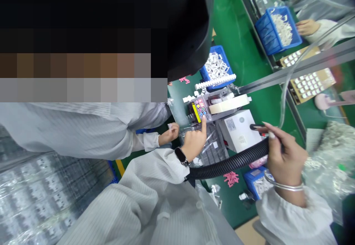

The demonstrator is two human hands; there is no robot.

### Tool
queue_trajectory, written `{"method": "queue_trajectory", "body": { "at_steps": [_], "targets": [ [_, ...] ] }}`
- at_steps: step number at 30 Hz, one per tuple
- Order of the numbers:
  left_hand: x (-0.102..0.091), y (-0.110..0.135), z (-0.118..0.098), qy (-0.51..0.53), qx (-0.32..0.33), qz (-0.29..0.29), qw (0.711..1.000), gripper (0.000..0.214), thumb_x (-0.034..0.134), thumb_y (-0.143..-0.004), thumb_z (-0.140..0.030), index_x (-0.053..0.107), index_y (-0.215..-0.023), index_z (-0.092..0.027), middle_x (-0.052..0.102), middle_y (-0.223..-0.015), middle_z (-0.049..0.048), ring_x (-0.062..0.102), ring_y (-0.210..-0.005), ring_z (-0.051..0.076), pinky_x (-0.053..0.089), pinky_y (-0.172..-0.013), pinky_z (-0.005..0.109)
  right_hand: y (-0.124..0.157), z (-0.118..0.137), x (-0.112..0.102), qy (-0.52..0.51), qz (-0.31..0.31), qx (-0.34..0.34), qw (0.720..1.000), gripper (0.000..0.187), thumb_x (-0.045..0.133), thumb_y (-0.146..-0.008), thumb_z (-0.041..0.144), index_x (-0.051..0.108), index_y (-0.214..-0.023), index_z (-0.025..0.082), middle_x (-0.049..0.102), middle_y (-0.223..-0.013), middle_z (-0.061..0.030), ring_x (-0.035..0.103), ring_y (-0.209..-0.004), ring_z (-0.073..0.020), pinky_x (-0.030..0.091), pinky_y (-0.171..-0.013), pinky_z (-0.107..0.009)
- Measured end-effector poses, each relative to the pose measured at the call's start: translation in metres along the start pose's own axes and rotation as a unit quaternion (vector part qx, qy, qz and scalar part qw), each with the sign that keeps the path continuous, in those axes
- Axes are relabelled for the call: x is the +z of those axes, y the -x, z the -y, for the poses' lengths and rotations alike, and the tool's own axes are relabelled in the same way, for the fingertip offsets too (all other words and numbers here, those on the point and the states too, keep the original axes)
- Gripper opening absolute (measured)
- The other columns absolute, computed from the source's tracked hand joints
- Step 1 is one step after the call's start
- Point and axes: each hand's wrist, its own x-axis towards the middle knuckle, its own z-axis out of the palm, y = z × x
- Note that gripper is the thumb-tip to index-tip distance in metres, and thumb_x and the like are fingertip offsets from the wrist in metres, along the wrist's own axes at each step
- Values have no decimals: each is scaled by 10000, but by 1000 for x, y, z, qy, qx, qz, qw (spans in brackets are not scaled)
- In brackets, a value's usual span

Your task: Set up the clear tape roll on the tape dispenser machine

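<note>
My left hand [195, 140], with a black watch on its wrist, stretches its index finger onto the button panel [200, 109] of a small machine. Its other fingers are curled and hold nothing I can see. A roll of cream tape [229, 104] sits on that machine. On the other side, my right hand [285, 154] is closed at the end of a black corrugated hose [235, 162]. Close to its fingertips is a short black rod-like piece [256, 127], in front of a white box [240, 129]; whether the fingers grip this piece is unclear.
A blue bin [205, 75] of white parts stands beyond the machine. Pink pieces [231, 178] lie near another blue bin [252, 181]. A co-worker's hand [169, 134] is beside my left hand. Across a metal rail [313, 62], another person's hand [307, 27] touches a blue bin [267, 34].
</note>
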Motion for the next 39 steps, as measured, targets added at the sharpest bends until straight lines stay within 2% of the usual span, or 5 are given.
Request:
{"method": "queue_trajectory", "body": {
  "at_steps": [9,18,24,27,39],
  "targets": [
    [2,-9,-1,-13,27,3,1000,644,398,-869,-60,165,-1459,50,694,-680,116,675,-597,194,432,-503,256,0,-3,0,-10,-8,0,1000,313,509,-895,178,668,-1162,149,741,-914,-146,673,-931,-235,500,-860,-395],
    [4,-9,0,-13,20,4,1000,659,399,-904,-134,116,-1472,43,700,-679,128,665,-586,213,439,-523,283,-1,-4,0,-16,-9,-1,1000,309,505,-895,174,672,-1153,138,741,-900,-141,674,-922,-234,491,-871,-398],
    [-4,-8,1,-4,21,3,1000,621,413,-915,-194,221,-1462,28,710,-690,141,671,-619,237,480,-609,336,-2,-6,-1,-12,-5,-1,1000,317,497,-897,181,665,-1165,156,742,-907,-129,672,-927,-235,501,-863,-399],
    [-7,-8,0,-1,21,6,1000,599,392,-925,-202,247,-1448,50,703,-679,151,663,-602,237,460,-554,315,-2,-5,-1,-11,-7,2,1000,318,493,-900,191,665,-1167,174,744,-906,-117,673,-927,-234,504,-867,-401],
    [-6,-6,0,1,13,23,1000,656,397,-916,-188,132,-1475,29,701,-688,125,677,-619,211,448,-563,276,-1,-4,1,-10,-14,3,1000,307,502,-897,205,674,-1148,169,747,-908,-113,679,-921,-230,510,-870,-396]
  ]
}}
